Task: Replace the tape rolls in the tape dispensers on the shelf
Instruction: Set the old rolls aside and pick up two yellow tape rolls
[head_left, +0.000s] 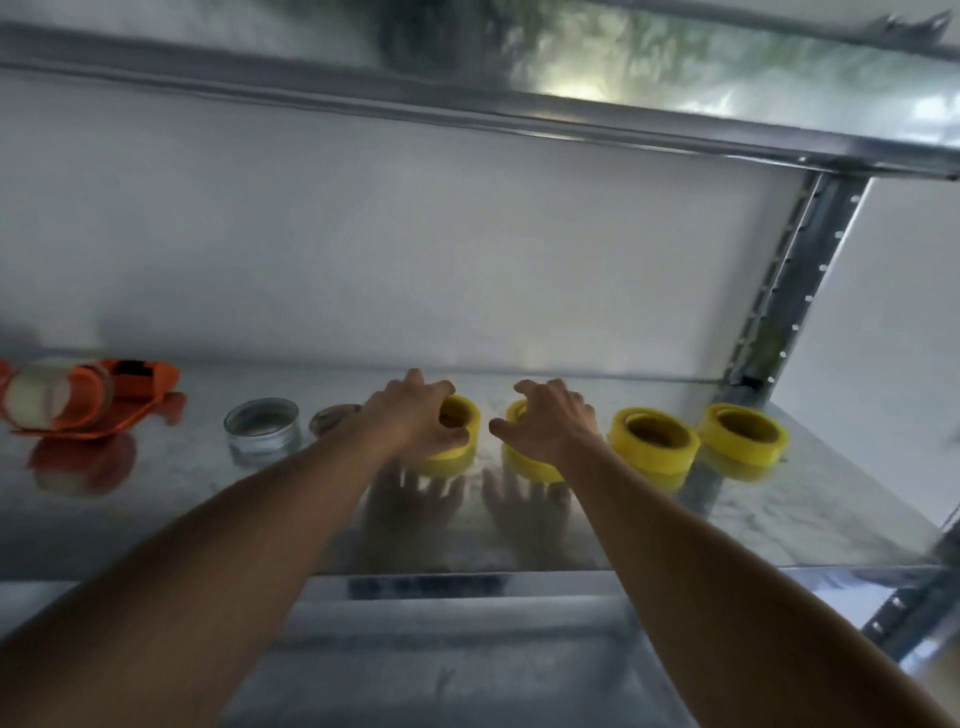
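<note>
Four yellow tape rolls stand in a row on the metal shelf (156, 499). My left hand (415, 415) grips the leftmost yellow roll (457, 447), thumb at its core and fingers curled over the far rim. My right hand (550, 421) covers the second yellow roll (530, 465), fingers curled over it and thumb at its left side. Two more yellow rolls (653, 441) (743, 434) sit untouched to the right. An orange tape dispenser (98, 400) holding a pale roll lies at the far left.
A clear tape roll (263, 428) and a brownish roll (332, 418) stand between the dispenser and my left hand. A shelf upright (789, 291) rises at the right. Another metal shelf (467, 104) hangs overhead. The white wall is close behind.
</note>
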